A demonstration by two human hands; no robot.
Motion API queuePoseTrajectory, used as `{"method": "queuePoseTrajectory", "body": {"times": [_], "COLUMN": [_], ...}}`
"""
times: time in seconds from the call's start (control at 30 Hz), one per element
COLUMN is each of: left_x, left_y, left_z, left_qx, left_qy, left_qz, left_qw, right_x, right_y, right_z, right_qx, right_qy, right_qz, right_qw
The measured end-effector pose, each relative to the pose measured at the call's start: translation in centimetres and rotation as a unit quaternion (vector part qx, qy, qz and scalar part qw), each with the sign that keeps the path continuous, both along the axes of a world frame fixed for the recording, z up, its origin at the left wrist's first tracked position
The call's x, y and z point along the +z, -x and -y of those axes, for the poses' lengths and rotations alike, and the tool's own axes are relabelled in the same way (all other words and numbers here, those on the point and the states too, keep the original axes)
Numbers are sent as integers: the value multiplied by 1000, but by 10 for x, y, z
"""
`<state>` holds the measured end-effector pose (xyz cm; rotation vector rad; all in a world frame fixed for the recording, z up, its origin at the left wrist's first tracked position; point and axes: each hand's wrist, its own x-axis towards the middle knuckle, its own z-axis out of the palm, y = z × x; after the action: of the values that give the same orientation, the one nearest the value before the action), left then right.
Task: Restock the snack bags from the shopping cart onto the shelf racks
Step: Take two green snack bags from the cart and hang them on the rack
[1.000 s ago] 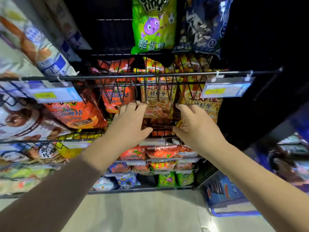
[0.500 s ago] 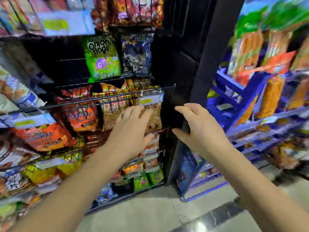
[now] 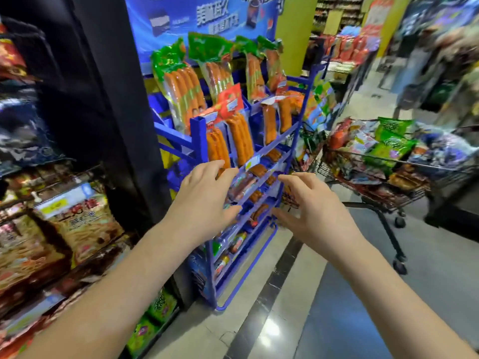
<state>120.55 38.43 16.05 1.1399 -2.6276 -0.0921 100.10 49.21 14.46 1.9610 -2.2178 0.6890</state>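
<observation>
The shopping cart (image 3: 420, 174) stands at the right, heaped with snack bags, among them green onion-ring bags (image 3: 391, 145). The black wire snack rack (image 3: 85, 177) fills the left edge, with prawn-cracker bags (image 3: 77, 218) in its baskets. My left hand (image 3: 204, 200) and my right hand (image 3: 311, 208) are both raised in mid-air in front of me, fingers relaxed and spread, holding nothing. They hang between the rack and the cart, in front of a blue stand.
A blue sausage display stand (image 3: 248, 161) rises straight ahead between rack and cart, with a black pillar (image 3: 116, 104) to its left. More shelves and blurred figures lie at the far right. Tiled floor (image 3: 298, 294) runs below my arms.
My view has swung right, from the wire rack to the blue stand and the cart. Both hands have come off the rack's bags and moved right with it, still empty.
</observation>
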Motion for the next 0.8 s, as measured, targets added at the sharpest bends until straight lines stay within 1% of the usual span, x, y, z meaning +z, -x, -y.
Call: {"method": "queuePoseTrajectory", "body": {"times": [0.2,0.43,0.6,0.8], "left_x": [-4,-8,-9,-16], "left_y": [137,310,408,500], "left_z": [-11,-22,-28,-6], "left_qx": [-96,-166,-191,-225], "left_qy": [10,19,11,-3], "left_qz": [19,40,45,49], "left_qw": [995,985,981,973], "right_x": [-3,-1,0,-8], "right_y": [115,268,354,435], "right_z": [-49,-97,-117,-107], "right_qx": [-107,-209,-241,-278], "right_qy": [-6,-24,-28,-27], "right_qz": [10,25,48,80], "right_qw": [994,977,969,957]}}
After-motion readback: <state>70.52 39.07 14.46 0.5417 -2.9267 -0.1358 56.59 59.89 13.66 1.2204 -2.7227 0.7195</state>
